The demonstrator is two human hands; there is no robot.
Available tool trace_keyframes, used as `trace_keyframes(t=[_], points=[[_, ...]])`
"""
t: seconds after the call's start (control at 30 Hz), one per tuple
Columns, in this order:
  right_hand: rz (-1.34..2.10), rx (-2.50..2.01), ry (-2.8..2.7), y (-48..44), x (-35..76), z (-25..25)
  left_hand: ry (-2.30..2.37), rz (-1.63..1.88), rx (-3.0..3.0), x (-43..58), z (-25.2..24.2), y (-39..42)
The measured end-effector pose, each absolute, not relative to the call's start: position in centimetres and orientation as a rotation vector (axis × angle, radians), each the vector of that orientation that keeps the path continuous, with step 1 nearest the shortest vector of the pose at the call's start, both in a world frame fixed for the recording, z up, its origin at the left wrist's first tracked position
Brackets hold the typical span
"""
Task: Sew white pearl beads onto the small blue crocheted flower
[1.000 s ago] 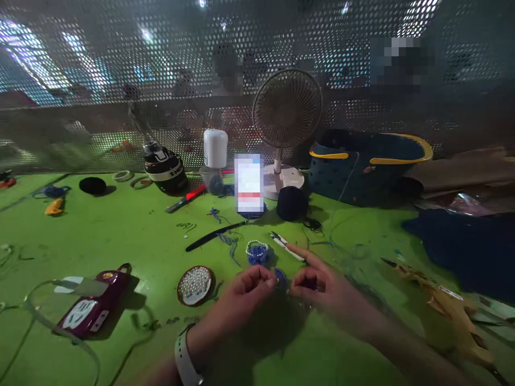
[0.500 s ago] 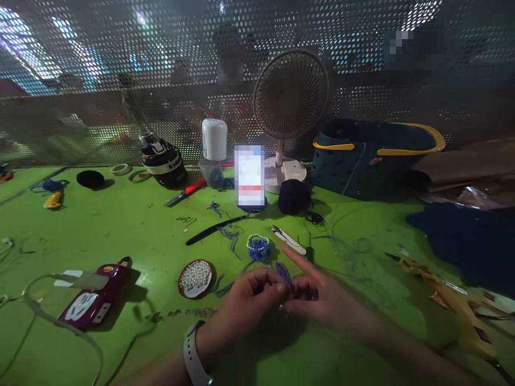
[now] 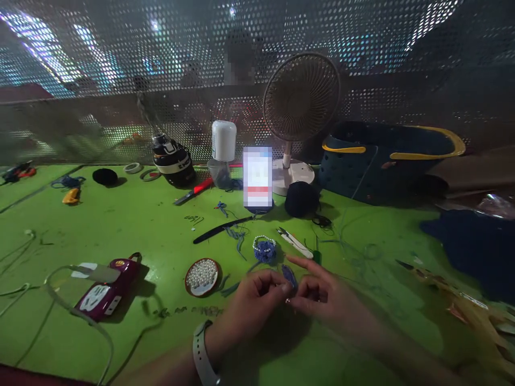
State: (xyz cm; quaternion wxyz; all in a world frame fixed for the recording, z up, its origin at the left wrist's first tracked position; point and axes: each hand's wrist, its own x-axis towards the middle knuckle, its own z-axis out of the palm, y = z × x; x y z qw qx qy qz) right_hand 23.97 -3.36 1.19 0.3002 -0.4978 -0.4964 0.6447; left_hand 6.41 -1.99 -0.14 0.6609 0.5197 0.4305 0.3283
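My left hand (image 3: 263, 297), with a pale watch strap on its wrist, pinches a small blue-purple crocheted piece (image 3: 288, 274) between thumb and fingers. Close beside it, my right hand (image 3: 322, 292) has its thumb and lower fingers closed and its index finger stretched forward. A tiny shiny spot shows at the right thumb tip; what the fingers hold is too small to name. Just beyond both hands sits a blue crocheted piece (image 3: 264, 252) with a loop of pearl beads (image 3: 264, 239) on it. A round dish (image 3: 186, 284) of pearl beads lies to the left.
Thread snips (image 3: 295, 242) and a black strip (image 3: 221, 230) lie ahead. Farther back stand a lit phone (image 3: 257, 177), a dark yarn ball (image 3: 301, 199), a fan (image 3: 301, 99) and a dark basket (image 3: 350, 171). A maroon device (image 3: 108, 289) with a cable is left; yellow-handled scissors (image 3: 454, 295) right.
The view has shifted slightly, so the scene sits farther right. My right thumb has drawn a little apart from the left fingertips. My left hand keeps its pinch on the crocheted piece.
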Motion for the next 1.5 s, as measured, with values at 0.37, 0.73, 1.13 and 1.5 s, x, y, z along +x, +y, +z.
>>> trace_keyframes(t=[0.37, 0.73, 1.13, 1.5], points=[[1.476, -1.456, -1.522, -3.4, 24.0, 0.5, 1.020, 0.906, 1.131, 6.3, -0.6, -2.1], [1.387, -1.480, -1.496, -3.6, 24.5, 0.3, 1.045, 0.879, 0.919, 6.3, -0.4, -1.9], [1.523, -1.466, -1.415, -3.5, 24.3, 0.5, 1.041, 0.873, 0.877, 6.2, -0.5, -2.0], [1.508, -1.437, -1.430, -3.5, 24.2, 0.1, 1.034, 0.871, 0.893, 6.2, -0.5, -2.0]])
